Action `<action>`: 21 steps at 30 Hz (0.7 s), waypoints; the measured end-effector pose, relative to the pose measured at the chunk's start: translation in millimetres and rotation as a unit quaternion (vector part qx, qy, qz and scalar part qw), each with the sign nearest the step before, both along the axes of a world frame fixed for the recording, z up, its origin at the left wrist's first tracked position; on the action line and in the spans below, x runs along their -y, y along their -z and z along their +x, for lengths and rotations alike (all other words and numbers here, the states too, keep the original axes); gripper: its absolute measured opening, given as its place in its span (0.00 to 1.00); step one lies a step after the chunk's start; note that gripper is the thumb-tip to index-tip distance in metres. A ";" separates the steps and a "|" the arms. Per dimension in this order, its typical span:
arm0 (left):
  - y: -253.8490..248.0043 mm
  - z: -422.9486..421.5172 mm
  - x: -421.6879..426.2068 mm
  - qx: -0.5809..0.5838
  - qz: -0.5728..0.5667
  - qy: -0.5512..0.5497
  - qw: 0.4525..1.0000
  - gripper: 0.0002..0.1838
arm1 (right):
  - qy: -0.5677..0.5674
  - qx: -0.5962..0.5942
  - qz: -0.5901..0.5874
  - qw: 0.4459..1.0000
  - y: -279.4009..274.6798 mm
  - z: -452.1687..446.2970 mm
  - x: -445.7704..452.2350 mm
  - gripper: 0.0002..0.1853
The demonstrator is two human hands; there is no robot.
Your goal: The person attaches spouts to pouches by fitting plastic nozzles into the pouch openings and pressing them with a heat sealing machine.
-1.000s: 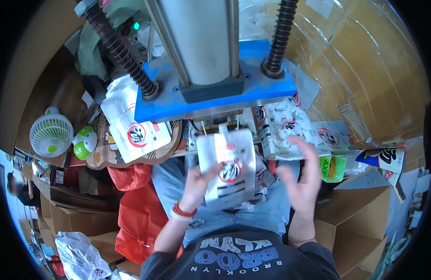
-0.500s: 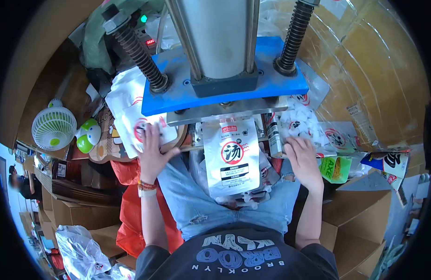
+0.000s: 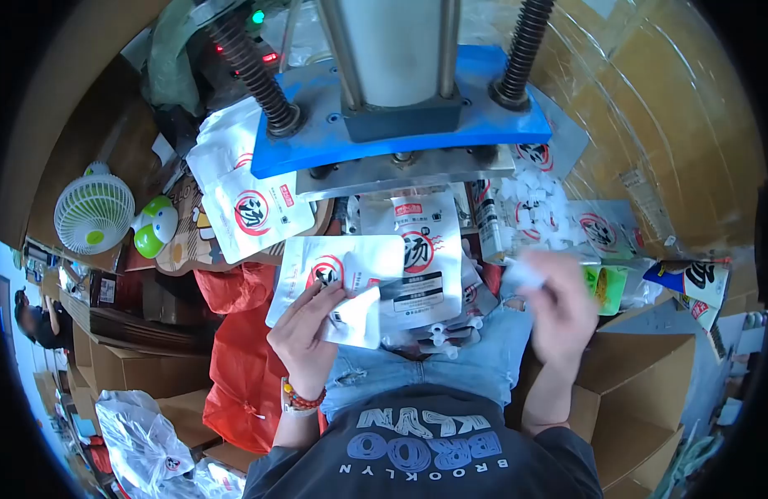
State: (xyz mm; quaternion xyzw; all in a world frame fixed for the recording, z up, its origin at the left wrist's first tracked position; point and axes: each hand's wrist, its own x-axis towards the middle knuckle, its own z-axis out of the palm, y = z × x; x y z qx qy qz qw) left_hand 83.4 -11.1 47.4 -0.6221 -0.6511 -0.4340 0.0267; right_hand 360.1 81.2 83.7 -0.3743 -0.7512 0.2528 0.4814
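My left hand [image 3: 307, 333] grips a white pouch [image 3: 363, 256] with a red-ringed black character, its fingers closed over the lower part, where the film is lifted or folded. Behind and partly covered by it, another printed pouch [image 3: 430, 303] hangs below the metal bar [image 3: 405, 173] of a blue press [image 3: 317, 150]. My right hand [image 3: 567, 303], smeared by motion, is closed around a small white piece [image 3: 524, 276] whose kind I cannot make out. It is just in front of a pile of small white plastic pieces [image 3: 538, 195].
Stacked pouches [image 3: 243, 208] lie left of the press, near a small fan [image 3: 95, 214] and a green-white toy-like object [image 3: 155, 226]. Red bags [image 3: 243, 382] hang beside my leg. A green container [image 3: 604, 287] and cardboard boxes [image 3: 629, 378] are at the right.
My left hand has brought a pouch from the stack towards my lap, overlapping the hanging pouch. My right hand has drawn back from the pile with a small white piece.
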 end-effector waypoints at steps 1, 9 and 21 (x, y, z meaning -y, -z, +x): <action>-3.6 3.9 0.3 0.000 -0.002 0.006 1.000 0.19 | -0.054 0.055 0.080 0.994 -5.0 -16.1 7.5 0.16; -32.1 10.8 6.5 0.064 -0.128 0.246 0.959 0.17 | -0.194 0.118 0.157 0.961 -36.4 -32.2 21.1 0.22; 36.5 16.8 -96.8 0.694 -0.241 0.149 0.662 0.14 | 0.140 0.295 -0.027 0.945 40.1 0.6 -45.3 0.18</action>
